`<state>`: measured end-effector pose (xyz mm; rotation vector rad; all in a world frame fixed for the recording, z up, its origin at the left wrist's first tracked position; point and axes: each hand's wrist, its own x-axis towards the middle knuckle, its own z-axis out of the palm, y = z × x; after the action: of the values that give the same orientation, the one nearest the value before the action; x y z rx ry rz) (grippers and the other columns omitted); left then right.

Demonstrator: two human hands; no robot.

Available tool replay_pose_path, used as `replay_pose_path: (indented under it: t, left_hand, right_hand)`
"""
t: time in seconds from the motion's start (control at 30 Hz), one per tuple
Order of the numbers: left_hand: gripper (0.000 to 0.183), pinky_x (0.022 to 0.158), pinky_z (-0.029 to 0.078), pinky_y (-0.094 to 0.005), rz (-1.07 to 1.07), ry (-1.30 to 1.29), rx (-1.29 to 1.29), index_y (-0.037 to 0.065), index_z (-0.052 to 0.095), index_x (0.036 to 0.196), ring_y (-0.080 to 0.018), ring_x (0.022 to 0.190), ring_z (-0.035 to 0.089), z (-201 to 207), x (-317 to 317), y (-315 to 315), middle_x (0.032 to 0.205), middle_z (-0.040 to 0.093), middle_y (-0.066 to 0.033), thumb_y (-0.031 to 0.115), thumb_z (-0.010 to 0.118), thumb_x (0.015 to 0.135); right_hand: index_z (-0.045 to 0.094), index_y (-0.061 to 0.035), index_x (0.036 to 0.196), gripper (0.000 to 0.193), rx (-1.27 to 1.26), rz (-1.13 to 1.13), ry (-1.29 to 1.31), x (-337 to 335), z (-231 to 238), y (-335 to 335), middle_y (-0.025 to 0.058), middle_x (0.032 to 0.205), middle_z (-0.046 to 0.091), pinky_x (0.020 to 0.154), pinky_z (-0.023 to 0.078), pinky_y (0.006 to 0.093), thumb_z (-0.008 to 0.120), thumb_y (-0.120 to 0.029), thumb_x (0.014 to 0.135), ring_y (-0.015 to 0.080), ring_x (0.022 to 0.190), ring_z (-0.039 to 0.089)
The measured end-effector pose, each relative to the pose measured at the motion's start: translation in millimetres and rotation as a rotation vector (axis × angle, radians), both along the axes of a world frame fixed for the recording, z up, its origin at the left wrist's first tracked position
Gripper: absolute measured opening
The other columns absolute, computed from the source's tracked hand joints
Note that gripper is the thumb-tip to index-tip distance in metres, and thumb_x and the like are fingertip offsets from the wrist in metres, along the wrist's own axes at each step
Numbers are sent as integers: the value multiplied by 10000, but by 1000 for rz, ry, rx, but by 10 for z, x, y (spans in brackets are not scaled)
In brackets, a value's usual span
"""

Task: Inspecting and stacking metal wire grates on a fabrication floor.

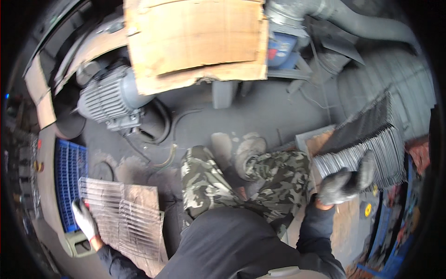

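My left hand [85, 221], in a pale glove, is at the left edge of a metal wire rack [104, 200]. Its fingers are stretched out along that edge, and whether they touch the wires is unclear. The rack lies over a brown board [144, 200] beside my left leg. On the other side, my right hand [341, 186] wears a dark grey glove and has its fingers spread apart. It is at the near side of a thick stack of similar metal racks [367, 144], which leans at a tilt; contact is blurred.
A cardboard-covered machine [200, 42] stands ahead, with a grey electric motor [109, 97] at its left. Cables [172, 156] lie on the floor. A blue plastic crate [69, 181] sits far left. A large duct [367, 25] and a ribbed grey drum [385, 88] are at the upper right.
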<state>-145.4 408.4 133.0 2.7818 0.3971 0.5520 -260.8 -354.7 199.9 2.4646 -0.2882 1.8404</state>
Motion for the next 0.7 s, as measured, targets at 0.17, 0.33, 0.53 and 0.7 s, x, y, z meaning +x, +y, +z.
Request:
replay_pose_path:
  t: [0.17,0.33,0.53,0.7]
  left_hand:
    - [342,996,539,-444,27,22,236,-5,661,1340,-396,1161,699,-319,55,-307,1272,720,-258,134,465,1095]
    - [179,826,568,-457,71,-89,389,49,715,1126,-397,935,726,-445,115,-398,1017,752,-202,151,586,1057]
    - [182,811,579,-457,82,-128,347,60,720,1112,-385,921,744,-420,55,-315,1021,769,-185,188,599,1068]
    - [158,786,574,-490,157,-62,289,88,700,1110,-412,900,737,-179,38,-484,986,756,-200,203,605,1060]
  right_hand:
    - [575,1,1426,444,138,377,274,390,-418,756,243,1483,583,1219,354,600,623,-185,1026,446,1427,510]
    - [614,3,1373,425,246,524,357,383,-596,890,242,1449,602,1207,364,613,665,-195,1000,478,1390,530]
    - [632,37,1324,384,1012,888,571,677,-778,1445,164,1318,652,1134,455,405,677,35,942,289,1270,613]
    - [700,-14,1237,315,904,1307,1455,1220,-1183,2414,167,1148,739,994,540,371,665,-264,1048,270,1071,702]
